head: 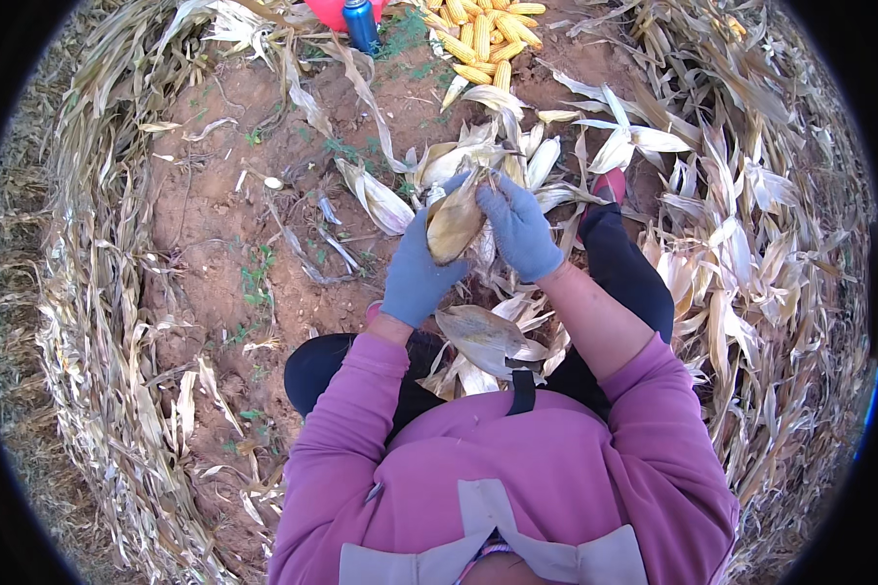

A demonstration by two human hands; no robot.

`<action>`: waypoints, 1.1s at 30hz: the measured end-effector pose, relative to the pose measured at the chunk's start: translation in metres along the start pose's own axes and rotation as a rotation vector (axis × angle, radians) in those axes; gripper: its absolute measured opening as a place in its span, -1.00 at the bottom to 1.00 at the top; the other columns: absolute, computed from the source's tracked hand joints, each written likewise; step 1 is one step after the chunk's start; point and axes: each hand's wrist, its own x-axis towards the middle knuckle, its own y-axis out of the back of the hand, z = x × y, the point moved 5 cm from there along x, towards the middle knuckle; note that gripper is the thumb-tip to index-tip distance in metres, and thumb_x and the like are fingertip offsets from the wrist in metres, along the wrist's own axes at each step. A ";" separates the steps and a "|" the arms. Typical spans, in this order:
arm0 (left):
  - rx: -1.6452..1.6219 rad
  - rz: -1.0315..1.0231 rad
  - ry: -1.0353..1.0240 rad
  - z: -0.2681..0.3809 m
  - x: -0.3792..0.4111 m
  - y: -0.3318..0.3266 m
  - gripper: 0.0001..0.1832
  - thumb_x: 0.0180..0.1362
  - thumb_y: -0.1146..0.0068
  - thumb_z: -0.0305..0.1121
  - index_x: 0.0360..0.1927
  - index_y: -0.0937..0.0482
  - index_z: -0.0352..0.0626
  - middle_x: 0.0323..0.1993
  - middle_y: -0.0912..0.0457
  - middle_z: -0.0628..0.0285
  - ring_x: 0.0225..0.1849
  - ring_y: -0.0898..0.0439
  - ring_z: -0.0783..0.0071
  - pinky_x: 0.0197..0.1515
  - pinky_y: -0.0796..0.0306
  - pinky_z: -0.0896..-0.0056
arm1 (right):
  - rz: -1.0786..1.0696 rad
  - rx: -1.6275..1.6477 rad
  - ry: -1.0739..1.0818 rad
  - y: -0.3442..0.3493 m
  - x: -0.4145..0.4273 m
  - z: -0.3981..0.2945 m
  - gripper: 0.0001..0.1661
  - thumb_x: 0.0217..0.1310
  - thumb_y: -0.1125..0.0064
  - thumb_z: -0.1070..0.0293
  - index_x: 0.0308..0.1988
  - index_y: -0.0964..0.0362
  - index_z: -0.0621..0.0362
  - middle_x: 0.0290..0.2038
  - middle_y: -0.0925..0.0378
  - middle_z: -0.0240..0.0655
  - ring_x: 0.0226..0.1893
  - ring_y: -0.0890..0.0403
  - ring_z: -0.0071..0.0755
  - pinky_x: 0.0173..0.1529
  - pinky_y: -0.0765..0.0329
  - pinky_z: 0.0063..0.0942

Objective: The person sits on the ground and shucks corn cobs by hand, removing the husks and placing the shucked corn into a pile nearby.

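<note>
An ear of corn in dry brown husk [453, 223] is held up in front of me between both hands. My left hand [418, 274], in a grey-blue knit glove, wraps around the ear's lower end and left side. At its upper right, the gloved fingers of my right hand [521, 227] pinch the husk near the tip. The kernels are hidden from view. Just beyond my hands lie several unhusked ears, among them a pale husked-over ear [543, 162]. Another ear in its husk [377, 199] rests on the soil to the left.
Bare yellow corn cobs [486, 36] are piled at the far side. Left of them stands a blue metal bottle [361, 28] beside a red object [323, 10]. Dry stalks and leaves bank up on the left [102, 292] and right [761, 241]. Loose husks [483, 336] lie between my legs.
</note>
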 end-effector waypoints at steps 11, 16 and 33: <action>-0.185 0.188 -0.031 -0.023 0.003 -0.015 -0.31 -0.12 -0.41 -0.37 0.10 -0.31 -0.22 -0.02 -0.48 0.02 -0.02 -0.50 0.21 0.00 -0.39 0.27 | -0.110 0.254 -0.145 -0.026 0.014 0.025 -0.59 0.41 0.23 0.19 -0.20 -0.48 0.26 -0.27 -0.54 -0.31 -0.19 -0.51 -0.55 0.00 -0.42 -0.55; -0.217 -0.110 0.180 -0.018 0.008 -0.013 -0.28 -0.10 -0.39 -0.35 0.14 -0.27 -0.25 -0.01 -0.49 0.04 0.00 -0.50 0.34 0.04 -0.37 0.34 | -0.168 0.024 -0.086 -0.010 0.016 -0.006 -0.66 0.33 0.10 0.27 -0.08 -0.44 0.30 -0.26 -0.54 -0.29 -0.22 -0.50 -0.48 -0.01 -0.41 -0.53; 0.563 0.072 -0.342 0.008 0.014 0.002 -0.21 -0.17 -0.42 -0.21 0.17 -0.31 -0.15 0.06 -0.43 0.04 0.08 -0.40 0.05 0.13 -0.27 0.13 | 0.115 0.660 -0.371 0.007 0.014 0.062 -0.69 0.31 0.00 0.31 -0.03 -0.42 0.25 -0.21 -0.52 -0.40 -0.22 -0.50 -0.52 -0.09 -0.42 -0.54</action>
